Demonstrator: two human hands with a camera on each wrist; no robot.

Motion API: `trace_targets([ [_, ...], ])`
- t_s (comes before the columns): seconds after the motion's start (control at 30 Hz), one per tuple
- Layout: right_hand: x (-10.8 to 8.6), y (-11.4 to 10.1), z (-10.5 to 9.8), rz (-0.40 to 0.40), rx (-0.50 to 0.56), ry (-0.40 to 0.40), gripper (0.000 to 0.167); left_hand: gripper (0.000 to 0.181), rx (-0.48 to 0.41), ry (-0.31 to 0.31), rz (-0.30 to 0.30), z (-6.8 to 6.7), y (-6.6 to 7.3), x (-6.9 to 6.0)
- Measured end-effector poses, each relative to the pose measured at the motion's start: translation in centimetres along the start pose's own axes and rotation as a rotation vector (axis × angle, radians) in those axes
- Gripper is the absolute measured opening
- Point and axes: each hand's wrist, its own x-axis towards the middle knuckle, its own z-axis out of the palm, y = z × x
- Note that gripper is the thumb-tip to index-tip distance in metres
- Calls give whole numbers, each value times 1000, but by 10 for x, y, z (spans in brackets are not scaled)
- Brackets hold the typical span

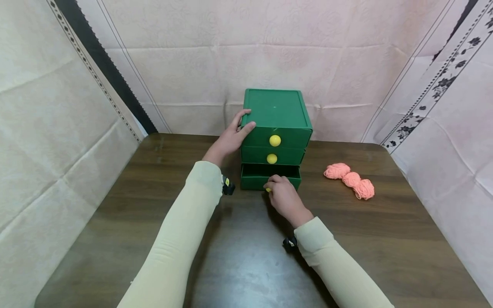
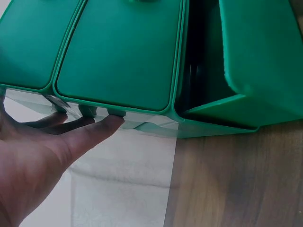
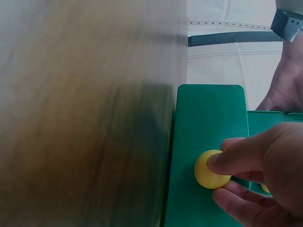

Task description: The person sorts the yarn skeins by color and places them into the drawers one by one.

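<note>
A green three-drawer box [image 1: 274, 107] with round yellow knobs stands at the back of the table. Its bottom drawer [image 1: 252, 183] is pulled partly out, and the part of its inside that shows is dark. My left hand [image 1: 230, 139] rests against the box's left side; the left wrist view shows the fingers [image 2: 97, 132] extended along that wall. With thumb and fingers, my right hand [image 1: 285, 197] pinches the bottom drawer's yellow knob [image 3: 208, 176]. The two upper drawers are closed, their knobs [image 1: 275, 140] untouched.
To the right of the box lies a twisted bundle of coral-pink yarn [image 1: 350, 179] on the brown wooden table [image 1: 173, 256]. Pale patterned cloth [image 1: 269, 64] hangs behind the table and along both sides.
</note>
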Motion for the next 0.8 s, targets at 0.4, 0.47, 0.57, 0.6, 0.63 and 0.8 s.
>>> trace_targets([
  [0.4, -9, -5, -1, -26, -8, 34, 16, 60, 18, -21, -62, -1, 22, -13],
  [0.47, -10, -6, -1, -31, -10, 37, 16, 61, 19, -25, -62, -2, 22, -13],
  [0.57, -13, -8, 0, -38, -18, 42, 16, 61, 0, -27, -52, -2, 19, -10],
  [0.6, -14, -9, 0, -40, -20, 44, 16, 61, -6, -26, -48, -2, 16, -8],
  [0.63, -14, -9, 1, -43, -21, 47, 16, 60, -14, -24, -44, -2, 12, -6],
  [0.8, -17, -10, 3, -55, -28, 64, 15, 59, -6, -9, -21, -2, -3, 3],
])
